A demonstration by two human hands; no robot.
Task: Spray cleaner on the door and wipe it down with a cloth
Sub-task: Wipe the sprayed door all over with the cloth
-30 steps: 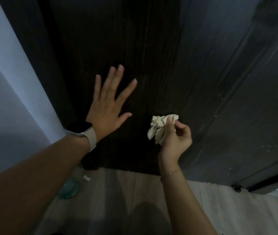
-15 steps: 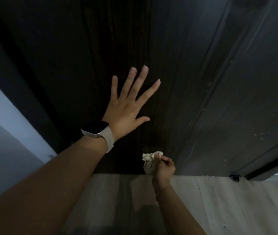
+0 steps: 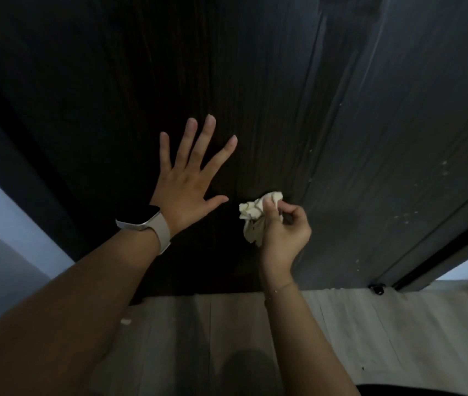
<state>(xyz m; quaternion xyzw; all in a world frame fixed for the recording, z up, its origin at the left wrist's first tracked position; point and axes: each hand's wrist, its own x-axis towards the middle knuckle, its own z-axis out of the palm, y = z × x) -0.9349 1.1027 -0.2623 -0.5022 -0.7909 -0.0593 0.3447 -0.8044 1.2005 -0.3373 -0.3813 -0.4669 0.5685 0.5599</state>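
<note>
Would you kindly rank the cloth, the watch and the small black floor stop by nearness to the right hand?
1. Cloth, pinched in the right hand.
2. Watch, to its left, on the other wrist.
3. Black floor stop, lower right, at the door's foot.

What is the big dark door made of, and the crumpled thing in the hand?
The door looks like dark wood or wood-look laminate, matte: long grain lines run down it. The cloth in the right hand looks like soft pale fabric, maybe paper: it bunches in creases.
</note>
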